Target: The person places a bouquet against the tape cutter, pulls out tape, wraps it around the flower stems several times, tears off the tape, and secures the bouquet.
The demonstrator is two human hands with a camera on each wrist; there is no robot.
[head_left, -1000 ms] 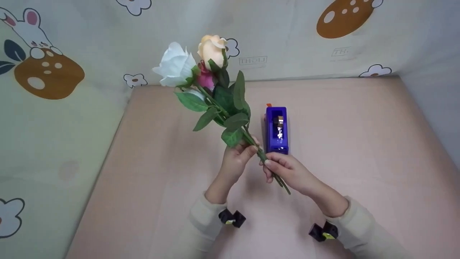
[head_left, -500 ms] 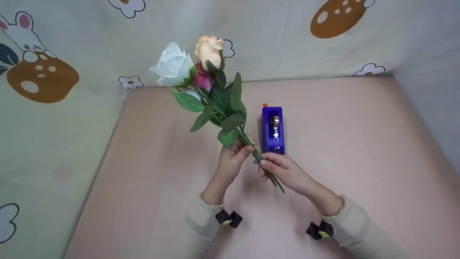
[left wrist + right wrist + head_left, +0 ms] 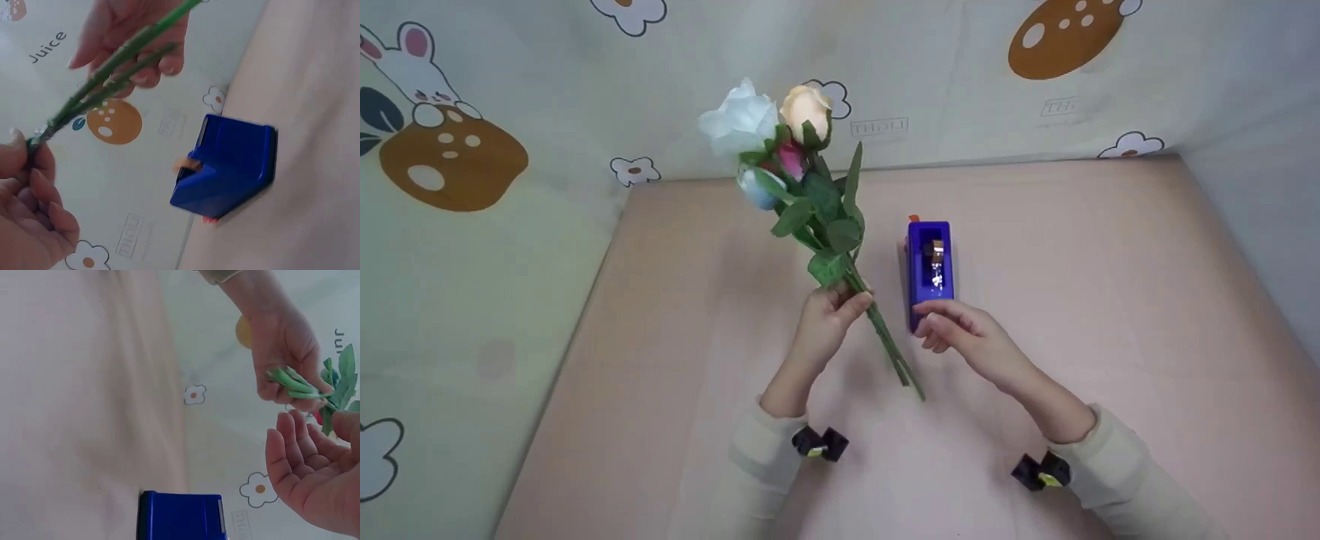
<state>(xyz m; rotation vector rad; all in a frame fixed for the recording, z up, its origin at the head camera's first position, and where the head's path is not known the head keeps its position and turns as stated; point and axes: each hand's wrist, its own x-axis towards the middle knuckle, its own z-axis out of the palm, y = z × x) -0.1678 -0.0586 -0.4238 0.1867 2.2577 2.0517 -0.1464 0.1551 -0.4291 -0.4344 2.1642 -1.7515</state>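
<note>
A bunch of artificial roses leans up and to the left in the head view: a white rose point(image 3: 740, 120), a peach rose point(image 3: 806, 116), a pink bloom point(image 3: 791, 160) and a light blue one point(image 3: 760, 189). My left hand point(image 3: 823, 322) grips their gathered green stems point(image 3: 890, 341) below the leaves. By those fingers, the left wrist view shows a shiny clear band point(image 3: 42, 132) around the stems. Apart from the stems, my right hand point(image 3: 975, 339) hovers with loosely bent fingers and nothing in them. A blue tape dispenser point(image 3: 930, 291) stands just beyond it, partly covered in the head view.
The pale pink tabletop point(image 3: 1080, 285) meets a patterned cloth backdrop point(image 3: 945, 60) at the back and left. Small black devices point(image 3: 820, 444) are strapped at both wrists. A roll of tape point(image 3: 937, 262) sits inside the dispenser.
My right hand has let go of the stems and moved slightly right and up. The left hand has shifted left with the roses, turning them so the light blue bloom shows.
</note>
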